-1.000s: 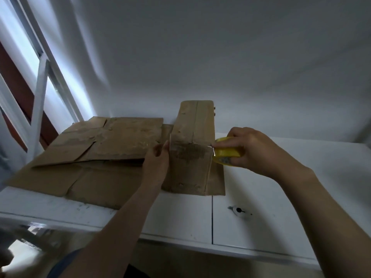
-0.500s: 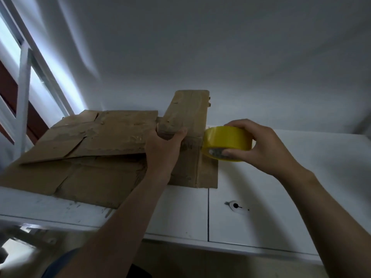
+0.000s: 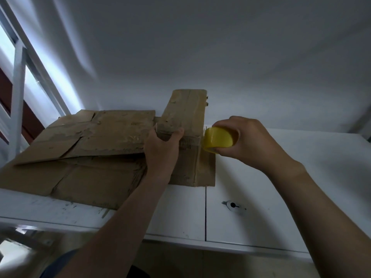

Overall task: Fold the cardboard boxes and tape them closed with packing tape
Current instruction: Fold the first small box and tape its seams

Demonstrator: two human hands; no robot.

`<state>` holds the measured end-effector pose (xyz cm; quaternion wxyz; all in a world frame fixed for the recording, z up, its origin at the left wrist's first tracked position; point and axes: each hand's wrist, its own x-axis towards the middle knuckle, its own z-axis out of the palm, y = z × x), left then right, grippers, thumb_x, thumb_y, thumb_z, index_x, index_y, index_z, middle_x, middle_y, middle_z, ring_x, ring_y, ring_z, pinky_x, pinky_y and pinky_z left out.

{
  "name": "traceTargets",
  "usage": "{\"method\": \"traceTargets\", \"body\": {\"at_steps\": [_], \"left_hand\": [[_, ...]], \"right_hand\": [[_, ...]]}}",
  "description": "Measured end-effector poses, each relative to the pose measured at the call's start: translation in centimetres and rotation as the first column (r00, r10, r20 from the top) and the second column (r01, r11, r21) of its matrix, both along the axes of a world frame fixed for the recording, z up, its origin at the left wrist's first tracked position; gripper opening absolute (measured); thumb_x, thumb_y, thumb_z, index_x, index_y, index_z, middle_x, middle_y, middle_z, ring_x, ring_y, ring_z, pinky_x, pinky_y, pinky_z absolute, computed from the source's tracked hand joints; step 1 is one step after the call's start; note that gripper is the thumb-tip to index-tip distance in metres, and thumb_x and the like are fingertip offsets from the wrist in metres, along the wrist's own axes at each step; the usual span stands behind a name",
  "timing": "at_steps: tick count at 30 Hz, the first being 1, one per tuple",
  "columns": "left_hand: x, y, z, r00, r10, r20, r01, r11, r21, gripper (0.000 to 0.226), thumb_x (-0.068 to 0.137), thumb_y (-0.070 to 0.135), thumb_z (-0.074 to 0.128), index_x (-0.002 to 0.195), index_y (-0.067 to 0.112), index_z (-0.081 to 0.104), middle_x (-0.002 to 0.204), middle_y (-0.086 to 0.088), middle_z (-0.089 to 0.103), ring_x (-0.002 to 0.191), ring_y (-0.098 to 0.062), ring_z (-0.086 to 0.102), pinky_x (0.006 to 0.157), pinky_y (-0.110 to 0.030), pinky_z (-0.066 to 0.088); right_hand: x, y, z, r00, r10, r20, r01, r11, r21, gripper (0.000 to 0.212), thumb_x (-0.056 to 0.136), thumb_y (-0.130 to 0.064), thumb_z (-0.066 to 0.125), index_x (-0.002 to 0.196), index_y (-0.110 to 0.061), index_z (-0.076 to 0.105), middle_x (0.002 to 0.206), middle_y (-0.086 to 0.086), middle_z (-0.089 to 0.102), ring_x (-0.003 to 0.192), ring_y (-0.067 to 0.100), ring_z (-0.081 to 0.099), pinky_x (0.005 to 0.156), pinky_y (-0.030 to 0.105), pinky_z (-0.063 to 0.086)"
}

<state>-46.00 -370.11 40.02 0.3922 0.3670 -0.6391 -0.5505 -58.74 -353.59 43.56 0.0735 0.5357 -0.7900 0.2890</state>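
A narrow folded cardboard box stands on the white table, its near end facing me. My left hand grips the box's near left corner, thumb over the top edge. My right hand holds a yellow roll of packing tape against the box's near right edge. A short stretch of tape appears to run from the roll across the box's front face. Flattened cardboard sheets lie to the left of the box, one stacked on another.
The white table has a seam down its middle and a small round hole fitting near the front. A window frame stands at the far left. A white wall rises behind the table.
My left hand moved from the box's front face up to its near left corner. My right hand pulled the tape roll out to the right, then back against the box's right edge.
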Motion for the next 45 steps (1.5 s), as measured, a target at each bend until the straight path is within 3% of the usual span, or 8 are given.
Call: {"method": "traceTargets", "body": {"at_steps": [8,13,21,25,30,36,41,45], "left_hand": [[0.8,-2.1,0.7,0.995,0.046,0.087,-0.049,0.998,0.035,0.031,0.106,0.035,0.047,0.087,0.015,0.061,0.079,0.000,0.055,0.068,-0.011,0.049,0.063,-0.031,0.038],[1.1,-2.9,0.3,0.966,0.102,0.239,-0.031,0.958,-0.287,0.039,0.106,0.030,0.043,0.074,0.012,0.055,0.064,-0.001,0.048,0.058,-0.016,0.045,0.055,-0.034,0.030],[1.3,-1.8,-0.3,0.843,0.175,0.509,0.243,0.720,-0.650,0.053,0.109,0.040,0.021,0.154,0.017,0.039,0.135,-0.019,0.053,0.119,-0.034,0.054,0.089,-0.029,0.035],[0.8,-1.4,-0.5,0.746,0.322,0.583,0.321,0.593,-0.738,0.061,0.103,0.056,0.013,0.152,0.028,0.034,0.167,-0.019,0.004,0.153,-0.047,0.004,0.116,-0.071,0.020],[-0.2,-1.6,-0.6,0.828,0.199,0.525,0.430,0.378,-0.820,0.049,0.103,0.058,0.023,0.127,0.048,0.064,0.170,0.003,0.011,0.157,-0.033,-0.003,0.116,-0.072,0.000],[-0.9,-1.7,-0.5,0.878,0.005,0.479,0.410,0.509,-0.757,0.061,0.088,0.076,0.032,0.124,0.043,0.069,0.164,0.008,0.030,0.156,-0.035,0.008,0.113,-0.075,0.020],[-0.1,-2.5,-0.1,0.963,-0.070,0.259,0.222,0.750,-0.623,0.094,0.067,0.061,0.081,0.149,0.029,0.049,0.170,-0.003,0.008,0.155,-0.025,0.009,0.116,-0.042,0.022],[1.1,-2.8,-0.4,0.985,-0.106,0.136,0.150,0.916,-0.371,0.118,0.064,0.048,0.091,0.159,0.030,0.023,0.153,-0.001,0.042,0.137,-0.016,0.043,0.103,-0.024,0.043]], "right_hand": [[-0.1,-1.0,0.2,1.000,0.014,-0.007,-0.013,1.000,0.025,0.056,0.076,-0.036,0.087,0.127,-0.027,0.065,0.114,-0.004,0.067,0.100,0.014,0.057,0.080,0.030,0.046],[0.0,-1.1,0.2,0.999,0.011,-0.042,-0.010,1.000,0.029,0.055,0.076,-0.037,0.087,0.126,-0.028,0.066,0.113,-0.004,0.068,0.098,0.012,0.056,0.079,0.029,0.044],[0.5,-1.0,0.4,0.998,0.002,-0.055,0.000,1.000,0.025,0.054,0.076,-0.034,0.087,0.125,-0.027,0.067,0.111,-0.003,0.068,0.095,0.011,0.054,0.078,0.029,0.042],[0.6,-1.1,0.5,0.998,0.018,-0.055,-0.016,0.999,0.031,0.053,0.077,-0.034,0.086,0.125,-0.027,0.067,0.109,-0.003,0.068,0.095,0.013,0.057,0.077,0.028,0.043],[0.5,-0.8,0.5,0.997,0.046,-0.060,-0.046,0.999,0.014,0.047,0.077,-0.032,0.087,0.120,-0.026,0.070,0.103,0.000,0.069,0.091,0.016,0.060,0.074,0.028,0.048],[0.2,-0.6,0.2,0.996,0.075,-0.047,-0.076,0.997,-0.014,0.044,0.077,-0.032,0.086,0.118,-0.026,0.071,0.099,0.000,0.070,0.088,0.016,0.062,0.073,0.033,0.052],[-0.2,-0.6,-0.3,0.997,0.062,-0.038,-0.062,0.998,-0.006,0.050,0.078,-0.034,0.086,0.124,-0.027,0.068,0.108,-0.002,0.069,0.095,0.014,0.060,0.075,0.021,0.045],[-0.4,-0.8,-0.6,0.998,0.054,-0.017,-0.054,0.998,-0.009,0.055,0.078,-0.037,0.086,0.128,-0.028,0.065,0.113,-0.005,0.068,0.098,0.012,0.058,0.078,0.026,0.047]]}}
